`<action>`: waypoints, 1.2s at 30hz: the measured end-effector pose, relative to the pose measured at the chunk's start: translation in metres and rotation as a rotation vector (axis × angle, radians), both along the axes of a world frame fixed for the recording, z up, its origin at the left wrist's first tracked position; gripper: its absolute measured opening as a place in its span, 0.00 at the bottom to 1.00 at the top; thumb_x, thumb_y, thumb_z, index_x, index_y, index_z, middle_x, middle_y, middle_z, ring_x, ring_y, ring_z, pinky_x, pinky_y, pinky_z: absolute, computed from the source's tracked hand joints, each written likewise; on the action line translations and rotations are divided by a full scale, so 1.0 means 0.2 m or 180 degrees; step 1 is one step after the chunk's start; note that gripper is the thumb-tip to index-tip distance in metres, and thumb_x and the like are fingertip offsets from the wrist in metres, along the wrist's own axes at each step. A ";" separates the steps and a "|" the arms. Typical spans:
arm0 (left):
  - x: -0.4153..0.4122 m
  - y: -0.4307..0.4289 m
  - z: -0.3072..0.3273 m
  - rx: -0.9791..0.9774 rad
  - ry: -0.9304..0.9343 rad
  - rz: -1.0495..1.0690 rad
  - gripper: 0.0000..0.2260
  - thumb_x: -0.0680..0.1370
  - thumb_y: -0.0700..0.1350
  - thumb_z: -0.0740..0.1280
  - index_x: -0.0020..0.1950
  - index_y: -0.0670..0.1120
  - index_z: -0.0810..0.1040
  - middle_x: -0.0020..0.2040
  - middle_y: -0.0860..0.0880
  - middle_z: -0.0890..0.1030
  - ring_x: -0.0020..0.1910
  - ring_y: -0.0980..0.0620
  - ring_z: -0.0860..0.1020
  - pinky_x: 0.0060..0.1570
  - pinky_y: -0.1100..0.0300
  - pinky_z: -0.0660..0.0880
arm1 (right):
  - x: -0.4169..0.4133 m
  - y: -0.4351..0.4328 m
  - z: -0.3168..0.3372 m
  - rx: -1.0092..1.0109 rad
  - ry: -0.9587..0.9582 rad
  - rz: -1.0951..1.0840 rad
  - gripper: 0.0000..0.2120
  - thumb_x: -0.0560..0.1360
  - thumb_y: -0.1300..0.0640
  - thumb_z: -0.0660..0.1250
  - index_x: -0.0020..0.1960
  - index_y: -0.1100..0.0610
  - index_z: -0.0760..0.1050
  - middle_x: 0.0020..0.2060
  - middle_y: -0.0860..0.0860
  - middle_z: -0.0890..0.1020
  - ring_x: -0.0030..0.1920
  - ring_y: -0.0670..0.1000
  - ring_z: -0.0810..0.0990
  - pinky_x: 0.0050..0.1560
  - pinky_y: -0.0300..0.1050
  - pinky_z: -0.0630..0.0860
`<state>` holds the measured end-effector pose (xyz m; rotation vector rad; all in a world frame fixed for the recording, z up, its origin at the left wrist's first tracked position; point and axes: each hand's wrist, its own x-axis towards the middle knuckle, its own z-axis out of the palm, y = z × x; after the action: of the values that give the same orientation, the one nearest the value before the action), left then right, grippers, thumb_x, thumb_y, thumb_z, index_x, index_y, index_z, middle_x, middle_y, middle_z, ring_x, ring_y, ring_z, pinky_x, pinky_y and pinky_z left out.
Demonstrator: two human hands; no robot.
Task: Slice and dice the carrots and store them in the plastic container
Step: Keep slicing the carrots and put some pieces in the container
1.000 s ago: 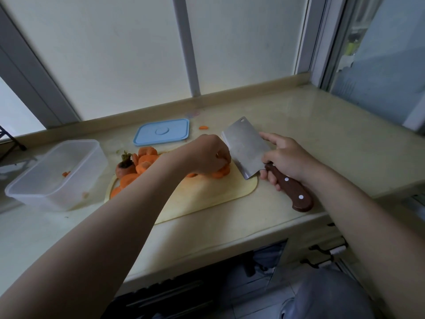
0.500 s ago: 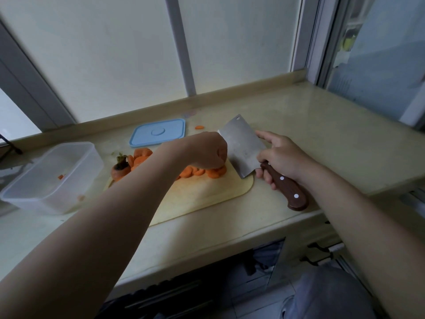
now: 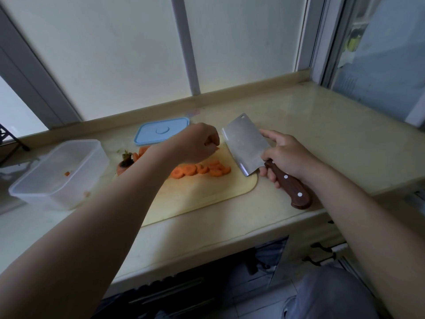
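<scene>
A row of orange carrot slices point(image 3: 200, 169) lies across the pale cutting board point(image 3: 207, 196). At the board's left end sit a carrot top stub point(image 3: 125, 165) and more slices point(image 3: 142, 150). My left hand point(image 3: 197, 143) hovers over the board's far edge with fingers curled and pinched; nothing shows between them. A cleaver point(image 3: 247, 143) with a brown wooden handle is in my right hand point(image 3: 289, 155), its blade tilted up over the board's right end. The clear plastic container point(image 3: 46, 196) stands to the left, with a small carrot bit point(image 3: 67, 173) inside.
The container's blue lid point(image 3: 161, 131) lies flat behind the board, near the window sill. The beige counter runs on to the right, and its front edge is close below the board. Window frames rise behind.
My left hand has lifted off the carrot slices and moved back and up toward the board's far edge, uncovering the sliced row. The cleaver has stayed tilted at the board's right end.
</scene>
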<state>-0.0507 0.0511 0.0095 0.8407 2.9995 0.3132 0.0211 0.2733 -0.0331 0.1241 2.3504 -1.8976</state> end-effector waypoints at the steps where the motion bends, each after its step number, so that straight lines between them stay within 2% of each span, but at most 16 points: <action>1: 0.01 -0.01 0.00 -0.0135 -0.0071 0.0009 0.08 0.80 0.44 0.64 0.56 0.49 0.81 0.49 0.52 0.81 0.47 0.51 0.79 0.44 0.60 0.75 | 0.00 0.00 0.00 -0.0003 0.0000 0.0003 0.31 0.78 0.69 0.57 0.69 0.36 0.68 0.31 0.62 0.79 0.24 0.54 0.73 0.25 0.44 0.73; 3: 0.03 -0.03 -0.01 -0.0257 -0.0289 0.0023 0.10 0.80 0.43 0.63 0.56 0.50 0.82 0.49 0.53 0.82 0.46 0.52 0.79 0.47 0.59 0.77 | 0.00 0.00 0.01 -0.0005 0.0002 0.0008 0.31 0.78 0.70 0.57 0.66 0.36 0.69 0.31 0.62 0.79 0.24 0.54 0.72 0.25 0.44 0.73; 6: 0.06 -0.04 -0.01 -0.0108 -0.0586 0.0134 0.14 0.78 0.38 0.61 0.54 0.51 0.82 0.42 0.56 0.80 0.38 0.58 0.78 0.39 0.64 0.74 | 0.01 -0.01 0.01 0.0010 0.0011 0.0004 0.30 0.78 0.70 0.56 0.65 0.36 0.70 0.31 0.62 0.79 0.25 0.55 0.72 0.25 0.44 0.73; 8: 0.07 -0.05 0.00 0.0057 -0.0815 0.0235 0.17 0.75 0.36 0.62 0.55 0.53 0.82 0.42 0.57 0.81 0.39 0.58 0.79 0.39 0.64 0.75 | 0.01 0.00 0.01 0.0018 0.0005 -0.0004 0.31 0.77 0.70 0.56 0.66 0.36 0.70 0.30 0.62 0.79 0.24 0.55 0.72 0.25 0.44 0.72; 10: 0.08 -0.07 0.01 0.0044 -0.0966 0.0179 0.17 0.75 0.41 0.67 0.62 0.53 0.80 0.48 0.57 0.81 0.47 0.56 0.80 0.46 0.63 0.76 | 0.01 0.00 0.01 -0.0008 -0.0014 -0.0020 0.31 0.78 0.70 0.57 0.66 0.36 0.69 0.30 0.61 0.79 0.24 0.54 0.72 0.25 0.44 0.72; 12: 0.09 -0.08 0.01 -0.0167 -0.0956 -0.0004 0.25 0.74 0.52 0.72 0.70 0.54 0.74 0.56 0.56 0.79 0.55 0.54 0.78 0.55 0.59 0.75 | 0.01 -0.01 0.01 -0.0026 -0.0034 -0.0028 0.31 0.78 0.69 0.57 0.66 0.35 0.68 0.30 0.61 0.79 0.24 0.54 0.72 0.25 0.44 0.72; 15: 0.12 -0.08 -0.01 -0.0332 -0.0744 -0.0123 0.34 0.72 0.57 0.75 0.75 0.54 0.68 0.61 0.56 0.75 0.58 0.53 0.75 0.60 0.57 0.73 | 0.01 -0.01 0.02 -0.0019 -0.0040 -0.0048 0.31 0.78 0.69 0.57 0.67 0.35 0.68 0.30 0.62 0.79 0.24 0.54 0.72 0.25 0.44 0.73; 20: 0.14 -0.08 -0.05 -0.0045 -0.0490 -0.0171 0.30 0.74 0.56 0.74 0.73 0.51 0.71 0.59 0.54 0.78 0.55 0.54 0.77 0.57 0.60 0.74 | 0.02 -0.02 0.03 0.0010 -0.0052 -0.0097 0.32 0.78 0.70 0.57 0.70 0.36 0.67 0.31 0.63 0.79 0.24 0.54 0.72 0.25 0.44 0.73; 23: 0.15 -0.07 -0.08 0.0120 -0.0421 -0.0133 0.27 0.74 0.54 0.73 0.71 0.49 0.73 0.59 0.51 0.79 0.54 0.53 0.78 0.57 0.60 0.76 | 0.03 -0.03 0.04 0.0091 -0.0159 -0.0135 0.32 0.78 0.69 0.57 0.74 0.41 0.69 0.31 0.62 0.80 0.24 0.54 0.73 0.25 0.44 0.73; 28: 0.16 -0.04 -0.10 0.0292 -0.0257 -0.0109 0.25 0.75 0.54 0.73 0.70 0.48 0.74 0.59 0.51 0.80 0.54 0.53 0.78 0.57 0.59 0.76 | 0.05 -0.08 0.17 0.0779 -0.0242 0.0025 0.34 0.77 0.68 0.53 0.77 0.43 0.65 0.33 0.62 0.82 0.24 0.53 0.76 0.28 0.46 0.76; 32: 0.17 -0.05 -0.11 0.0367 -0.0295 -0.0136 0.27 0.74 0.55 0.74 0.71 0.48 0.73 0.59 0.50 0.80 0.54 0.52 0.78 0.59 0.55 0.77 | 0.09 -0.19 0.26 0.1483 -0.0177 0.0310 0.39 0.75 0.66 0.54 0.82 0.43 0.55 0.36 0.61 0.84 0.26 0.53 0.82 0.29 0.48 0.80; 34: 0.17 -0.07 -0.10 0.0426 -0.0372 -0.0122 0.29 0.73 0.54 0.75 0.72 0.48 0.72 0.59 0.51 0.80 0.54 0.53 0.78 0.59 0.57 0.76 | 0.11 -0.23 0.28 0.1776 -0.0116 0.0387 0.38 0.73 0.66 0.54 0.80 0.45 0.59 0.37 0.61 0.85 0.33 0.59 0.86 0.31 0.55 0.84; 36: 0.16 -0.09 -0.09 0.0405 -0.0389 -0.0126 0.28 0.74 0.52 0.75 0.72 0.47 0.73 0.58 0.51 0.80 0.55 0.54 0.78 0.59 0.58 0.76 | 0.12 -0.27 0.30 0.2008 -0.0048 0.0424 0.36 0.72 0.67 0.55 0.78 0.47 0.61 0.38 0.60 0.85 0.36 0.59 0.87 0.34 0.59 0.86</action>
<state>-0.0177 0.0331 -0.0088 0.8551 2.8715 0.5389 0.0442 0.2197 0.0261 0.0330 2.7726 -1.0391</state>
